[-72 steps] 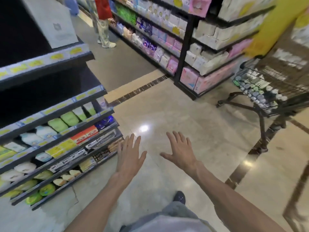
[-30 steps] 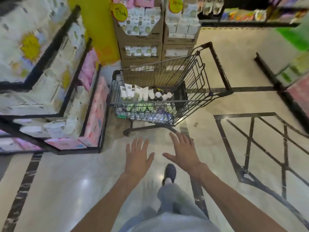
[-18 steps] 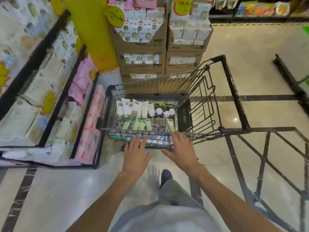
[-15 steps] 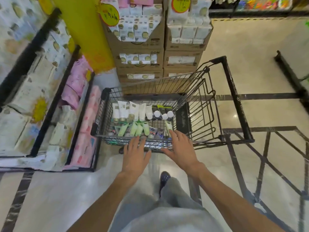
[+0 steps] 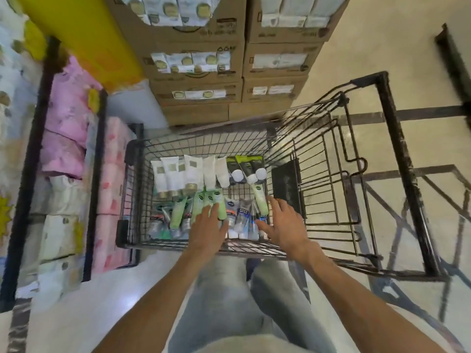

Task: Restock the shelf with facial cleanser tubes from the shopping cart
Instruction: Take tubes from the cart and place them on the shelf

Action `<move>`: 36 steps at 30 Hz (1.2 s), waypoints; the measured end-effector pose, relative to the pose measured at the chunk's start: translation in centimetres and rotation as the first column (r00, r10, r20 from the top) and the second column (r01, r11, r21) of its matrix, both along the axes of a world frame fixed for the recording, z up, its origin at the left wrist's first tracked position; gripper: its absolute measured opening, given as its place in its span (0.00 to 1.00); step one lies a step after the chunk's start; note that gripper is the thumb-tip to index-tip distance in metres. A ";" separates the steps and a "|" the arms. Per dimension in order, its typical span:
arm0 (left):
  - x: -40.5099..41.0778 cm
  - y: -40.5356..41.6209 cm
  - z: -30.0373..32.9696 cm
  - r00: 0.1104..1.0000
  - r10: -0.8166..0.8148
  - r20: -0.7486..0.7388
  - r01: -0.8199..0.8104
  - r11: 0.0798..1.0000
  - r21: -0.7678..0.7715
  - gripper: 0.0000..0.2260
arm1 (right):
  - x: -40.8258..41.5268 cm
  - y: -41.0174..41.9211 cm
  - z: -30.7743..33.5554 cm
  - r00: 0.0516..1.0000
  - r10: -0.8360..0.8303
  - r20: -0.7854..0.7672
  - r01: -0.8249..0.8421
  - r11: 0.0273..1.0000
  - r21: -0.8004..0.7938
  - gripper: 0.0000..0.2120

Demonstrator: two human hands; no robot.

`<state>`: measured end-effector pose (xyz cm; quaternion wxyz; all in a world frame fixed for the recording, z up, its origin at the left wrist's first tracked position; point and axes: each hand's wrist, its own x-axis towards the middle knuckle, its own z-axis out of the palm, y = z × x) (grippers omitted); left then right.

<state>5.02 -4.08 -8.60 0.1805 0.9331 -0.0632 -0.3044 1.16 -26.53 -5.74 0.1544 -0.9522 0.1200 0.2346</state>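
Note:
A black wire shopping cart (image 5: 331, 159) stands right in front of me. Its basket holds several facial cleanser tubes: white ones (image 5: 175, 174) along the far row, dark ones with white caps (image 5: 246, 168), pale green ones (image 5: 198, 202) and blue-grey ones (image 5: 242, 215) nearer me. My left hand (image 5: 207, 229) reaches over the near rim with straight fingers lying on the green tubes. My right hand (image 5: 283, 222) is spread over the blue-grey tubes beside a green tube (image 5: 260, 200). Neither hand grips anything.
Stacked cardboard boxes (image 5: 198, 72) of product stand just beyond the cart. A low shelf with pink and white packs (image 5: 66, 138) runs along the left. A yellow pillar (image 5: 84, 34) rises at the upper left. Tiled floor (image 5: 382, 47) lies to the right.
I turned from the shelf aisle to the cart and came close. Both hands moved forward from above the floor, over the cart's near rim and down onto the tubes.

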 end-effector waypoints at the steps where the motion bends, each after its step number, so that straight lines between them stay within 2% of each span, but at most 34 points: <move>1: 1.0 0.0 -1.0 0.999 0.006 -0.039 -0.006 1.000 0.004 0.29 | 0.7 0.0 -0.7 0.999 -0.022 -0.030 0.022 1.000 -0.001 0.40; 11: 7.1 -1.9 -13.0 0.970 0.122 -0.212 -0.115 0.992 0.046 0.28 | 5.4 -0.1 -11.3 0.965 -0.138 -0.224 0.146 0.989 0.023 0.38; 16: 9.0 -4.0 -18.7 0.942 0.231 -0.242 -0.218 0.973 0.080 0.27 | 6.0 -0.9 -17.3 0.940 -0.184 -0.288 0.210 0.976 0.062 0.37; 19: 9.4 -5.1 -20.9 0.938 0.284 -0.200 -0.266 0.957 0.114 0.27 | 5.7 -1.1 -19.7 0.929 -0.218 -0.298 0.250 0.965 0.074 0.38; 23: 9.4 -6.0 -22.3 0.935 0.323 -0.145 -0.288 0.932 0.221 0.27 | 6.1 -1.4 -21.9 0.924 -0.213 -0.318 0.240 0.969 0.049 0.37; 26: 8.9 -6.3 -22.8 0.936 0.335 -0.110 -0.306 0.927 0.218 0.26 | 6.3 -1.5 -22.7 0.908 -0.236 -0.347 0.282 0.955 0.090 0.37; 31: 9.3 -6.5 -22.9 0.916 0.328 -0.232 -0.257 0.922 0.290 0.30 | 6.5 -1.1 -24.0 0.904 -0.247 -0.348 0.300 0.948 0.106 0.35; 33: 9.0 -6.2 -23.1 0.915 0.308 -0.260 -0.236 0.933 0.273 0.28 | 6.7 -1.0 -24.4 0.908 -0.256 -0.332 0.304 0.947 0.102 0.34; 36: 8.1 -5.1 -22.7 0.912 0.311 -0.266 -0.288 0.950 0.124 0.28 | 7.4 -1.0 -24.9 0.906 -0.278 -0.319 0.323 0.941 0.097 0.32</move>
